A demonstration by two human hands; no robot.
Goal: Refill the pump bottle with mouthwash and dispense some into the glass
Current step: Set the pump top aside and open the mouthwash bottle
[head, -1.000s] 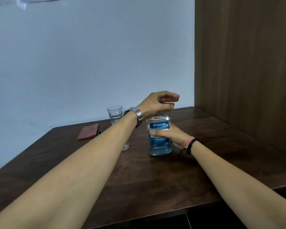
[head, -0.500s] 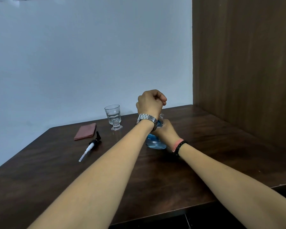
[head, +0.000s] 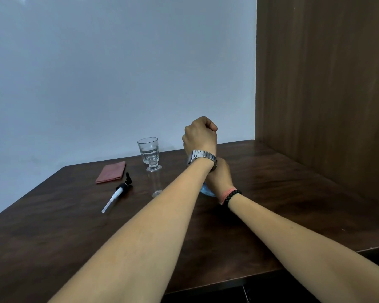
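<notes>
The mouthwash bottle [head: 206,192] stands mid-table. Only a sliver of its blue base shows behind my crossed arms. My left hand [head: 200,136], with a metal watch at the wrist, is a closed fist on top of the bottle, over its hidden cap. My right hand [head: 220,174], with bracelets at the wrist, wraps the bottle's body. To the left stands the empty clear pump bottle [head: 154,180] with its neck uncovered. Its black and white pump head [head: 121,190] lies on the table further left. The drinking glass [head: 148,149] stands behind the pump bottle.
A folded red cloth [head: 111,172] lies at the back left of the dark wooden table [head: 271,193]. A brown wooden panel [head: 324,84] rises along the table's right side, and a pale wall stands behind.
My left hand went from hovering with spread fingers above the bottle's top to a closed fist on it. My left forearm swung right, and now uncovers the pump head and pump bottle.
</notes>
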